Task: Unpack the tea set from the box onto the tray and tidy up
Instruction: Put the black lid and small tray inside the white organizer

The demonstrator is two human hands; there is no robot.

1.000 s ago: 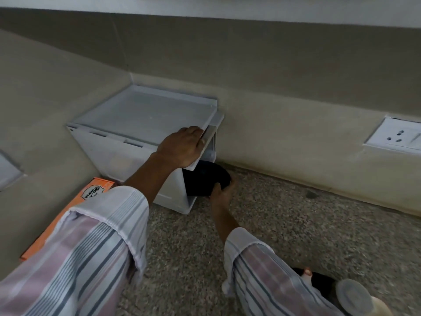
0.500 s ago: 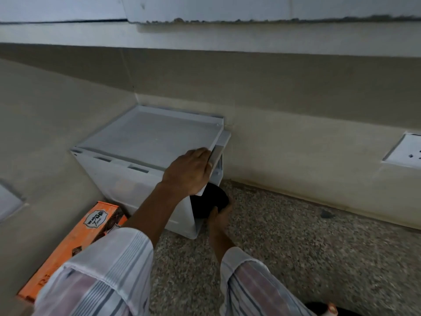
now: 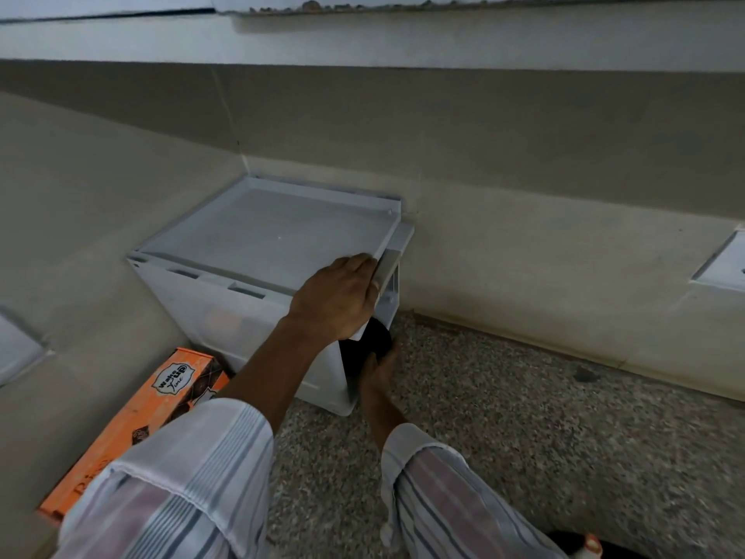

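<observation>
Head view: a white plastic bin (image 3: 242, 312) is seen in the corner where two walls meet, and its flat lid (image 3: 274, 232) is lifted at the near right corner by the left hand (image 3: 334, 302), whose fingers are curled over the lid's edge in a firm clasp. The lid's long axis runs away from that hand toward the far left wall. Just below the left hand, a dark round object (image 3: 373, 342) (what it is cannot be made out) is pushed edgewise into the gap under the raised lid by the right hand (image 3: 379, 371); its fingers are closed against the object, though the grip itself is largely hidden. To the left of the left forearm, an orange box (image 3: 133, 421) lies along the wall, its near end covered by a striped sleeve (image 3: 177, 486). To the right of both hands, the speckled floor (image 3: 544, 437) lies open as far as the wall's base.
</observation>
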